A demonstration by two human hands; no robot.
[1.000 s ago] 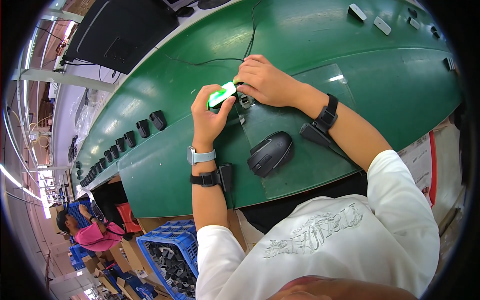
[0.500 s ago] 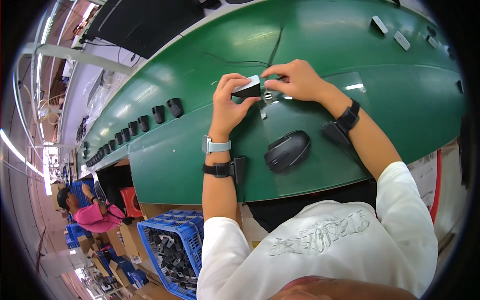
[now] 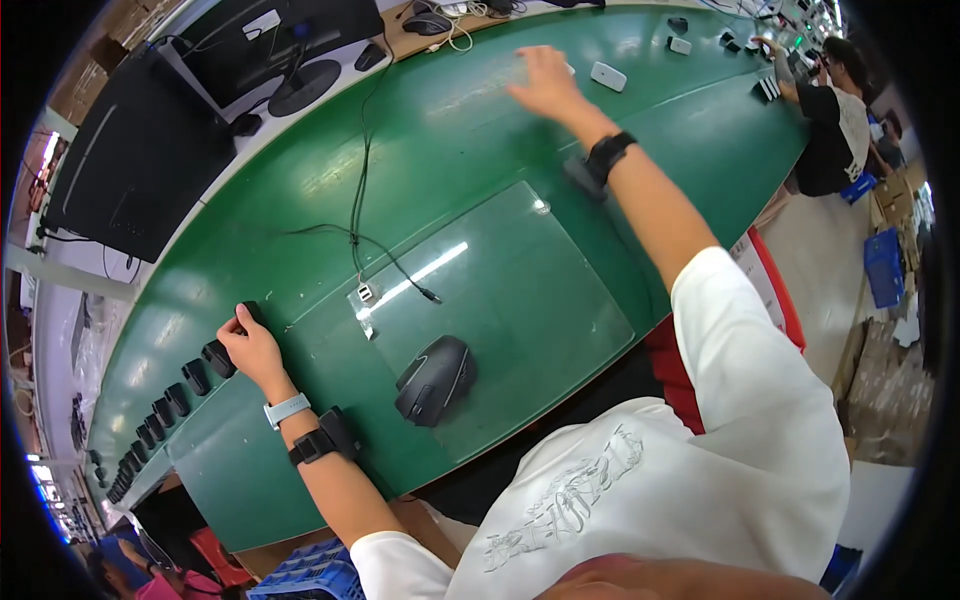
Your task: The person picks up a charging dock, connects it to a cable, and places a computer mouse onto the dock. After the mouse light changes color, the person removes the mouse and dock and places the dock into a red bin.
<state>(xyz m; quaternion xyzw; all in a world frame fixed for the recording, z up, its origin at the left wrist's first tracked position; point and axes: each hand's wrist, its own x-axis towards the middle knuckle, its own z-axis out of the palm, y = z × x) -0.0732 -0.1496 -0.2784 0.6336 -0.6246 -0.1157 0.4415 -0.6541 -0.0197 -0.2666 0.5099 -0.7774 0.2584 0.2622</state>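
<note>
My left hand (image 3: 252,350) is closed round a small black block-shaped device (image 3: 248,312) at the near end of a row of similar black devices (image 3: 195,376). Across the table my right hand (image 3: 548,85) reaches out with its fingers apart and nothing visible in them. Just beside it lie a white-topped device (image 3: 608,77) and another pale piece (image 3: 570,69), mostly hidden behind the hand. Between my arms, a black cable (image 3: 358,200) ends in a small plug (image 3: 430,296) and a metal connector (image 3: 365,292) on a clear sheet (image 3: 540,320).
A black computer mouse (image 3: 437,380) rests on the clear sheet's near left part. Monitors (image 3: 140,150) stand along the far left edge of the green table (image 3: 300,270). At the far right a co-worker (image 3: 835,125) sits by more devices. A blue crate (image 3: 310,575) stands below the table.
My hands have parted from the connector. The left has carried the white-topped black device leftward to the row; the right has moved far out. My view has swung right.
</note>
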